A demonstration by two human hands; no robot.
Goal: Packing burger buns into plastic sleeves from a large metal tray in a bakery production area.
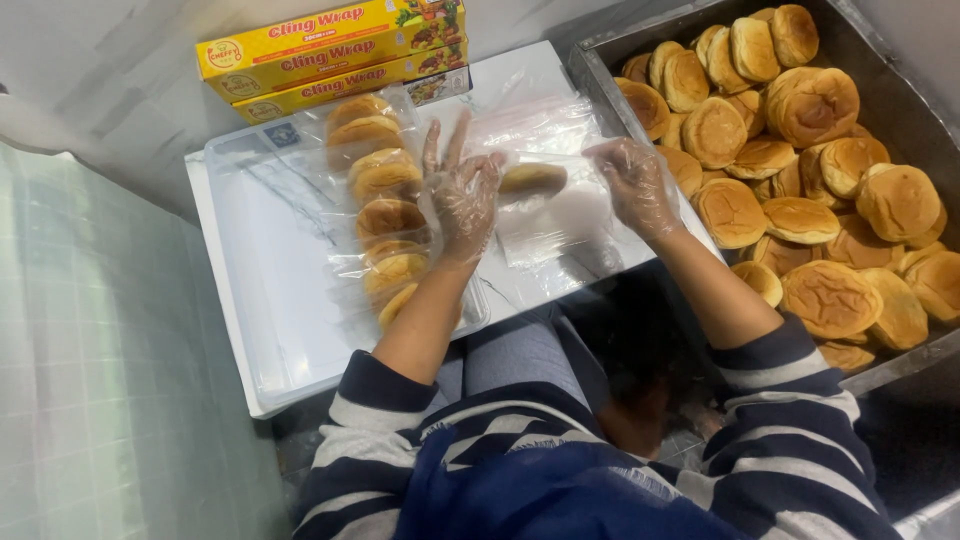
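Fingers (455, 165) of left hand (462, 200) spread, touching bun (532, 179), right hand (634, 182) pinching wrap (560, 225)

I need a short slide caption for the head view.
Gloved left hand and right hand wrap a bun in clear film.

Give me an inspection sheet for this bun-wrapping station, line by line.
Surface: white marble-look board lying across the person's lap, partly covered in clear film.
Job's things: one bun on a sheet of cling film between both hands; a row of wrapped buns left of it.
Clutter: two yellow cling-wrap boxes stacked at the board's far edge.
Grippers: left hand in a clear glove, fingers spread beside the bun; right hand gloved, pinching the film.
Cables: nothing seen.
Surroundings: metal tray heaped with unwrapped buns to the right; pale tiled floor to the left.
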